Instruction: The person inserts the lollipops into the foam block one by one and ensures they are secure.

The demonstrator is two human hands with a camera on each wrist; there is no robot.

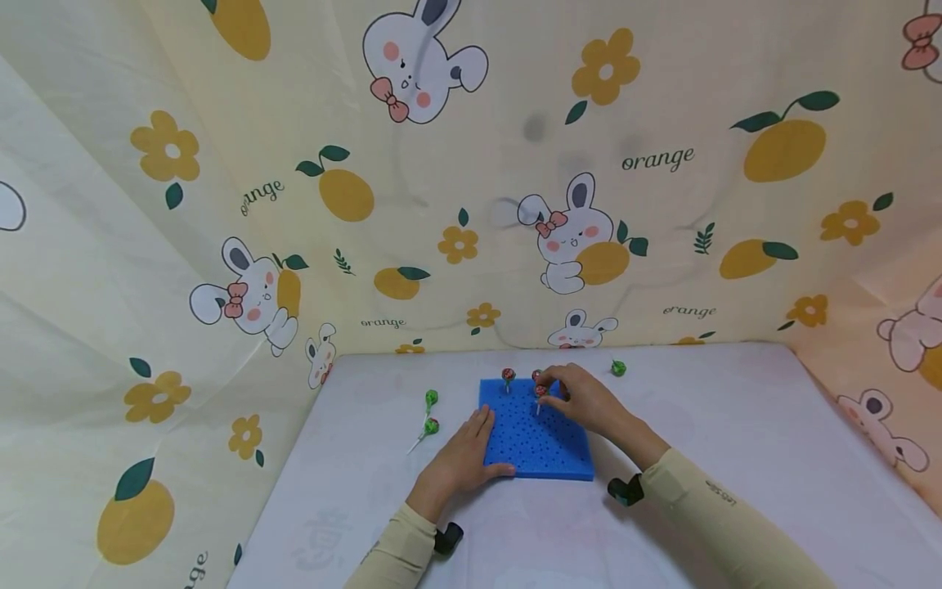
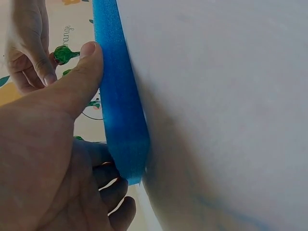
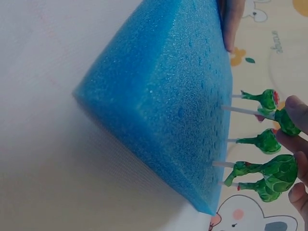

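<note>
A blue foam block (image 1: 545, 458) dotted with small holes lies on the table. My left hand (image 1: 462, 458) rests against its near left corner, fingers along the left edge and thumb along the front edge. Above the back part of the block, my right hand (image 1: 585, 399) pinches a lollipop (image 3: 286, 121) in a green and red wrapper by its head. Its white stick points down to the foam; whether the tip is in a hole I cannot tell. Several more lollipops stand upright in the foam around it, among them one lollipop (image 1: 508, 375) at the back left.
Left of the block, two loose lollipops (image 1: 431, 398) lie on the white tabletop (image 1: 353, 499). One more green lollipop (image 1: 618, 368) lies at the back right, beyond the right hand. A patterned cloth (image 1: 456, 180) hangs behind and beside the table.
</note>
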